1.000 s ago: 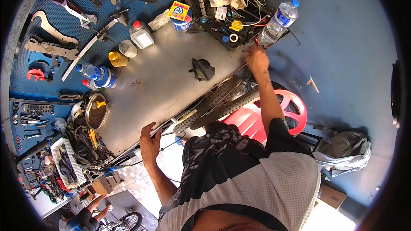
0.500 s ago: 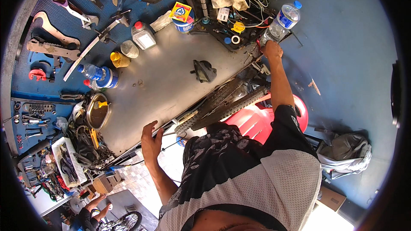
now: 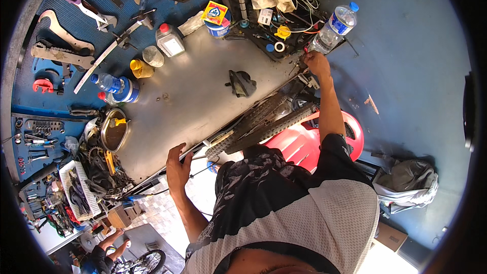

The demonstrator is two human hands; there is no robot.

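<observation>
My right hand [image 3: 316, 64] reaches to the bench's far right corner, its fingers closed just below a clear water bottle [image 3: 332, 30] with a blue cap. A small red piece shows at the fingertips; what the hand grips, if anything, is hidden. Near the front edge of the metal workbench [image 3: 177, 116], my left hand [image 3: 178, 170] hangs with thumb and fingers apart, holding nothing. A crumpled dark object [image 3: 241, 83] lies on the bench top between the hands.
Bicycle tyres [image 3: 271, 129] and a red plastic chair [image 3: 294, 149] stand against the bench front. Wrenches hang on the blue tool board [image 3: 30, 91]. At left are a metal bowl [image 3: 114, 132] and white basket [image 3: 81, 190]. Another person's arms [image 3: 114, 243] show at lower left.
My right hand has shifted slightly left and down, off the bottle's base. My left hand stays about where it was.
</observation>
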